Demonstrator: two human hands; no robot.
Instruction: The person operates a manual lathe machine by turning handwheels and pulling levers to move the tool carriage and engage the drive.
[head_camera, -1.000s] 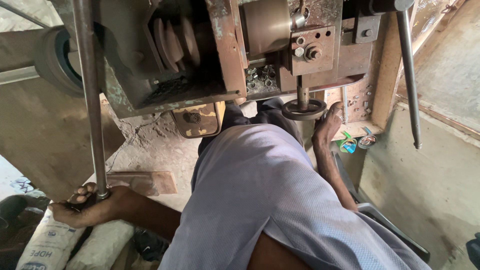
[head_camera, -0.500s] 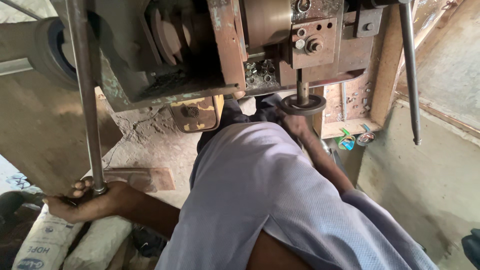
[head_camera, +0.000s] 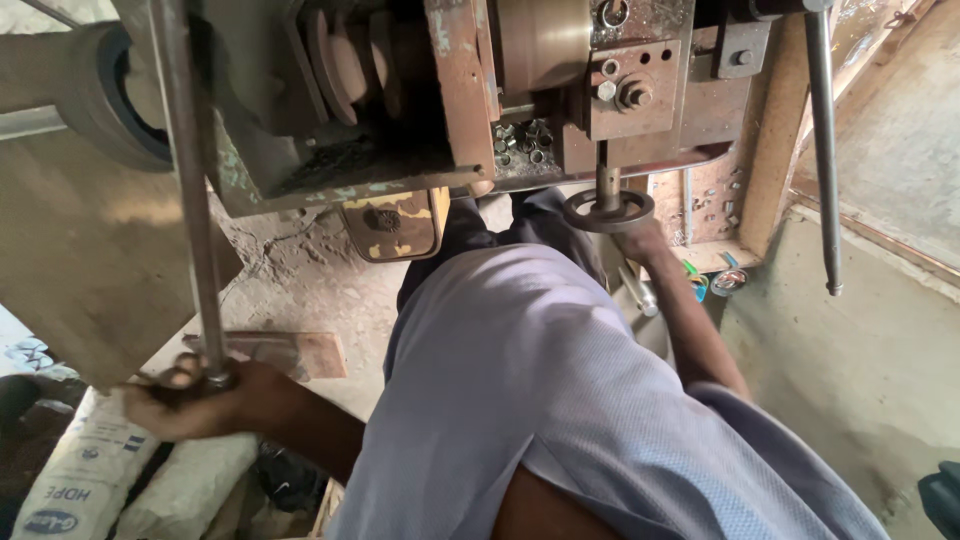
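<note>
My left hand (head_camera: 188, 400) is closed around the lower end of a long steel lever rod (head_camera: 188, 200), which runs up past the left side of a rusty green and brown machine (head_camera: 455, 90). On the right, my right hand (head_camera: 640, 243) reaches under the machine and holds the rim of a small dark handwheel (head_camera: 590, 212) on a short vertical shaft. Its fingers are partly hidden behind the wheel. My pale lilac shirt fills the middle of the view and covers most of my right arm.
A second long rod (head_camera: 822, 150) hangs free at the right beside a wooden post (head_camera: 775, 130). Several small metal nuts (head_camera: 525, 140) lie in a recess of the machine. White sacks (head_camera: 90, 470) lie at the lower left, with a yellow box (head_camera: 390, 225) and a flat board (head_camera: 300, 352) below the machine.
My right hand moved from beside the handwheel onto its rim. My left hand stays on the lever rod, whose lower end swung slightly to the right. The view shifted down a little.
</note>
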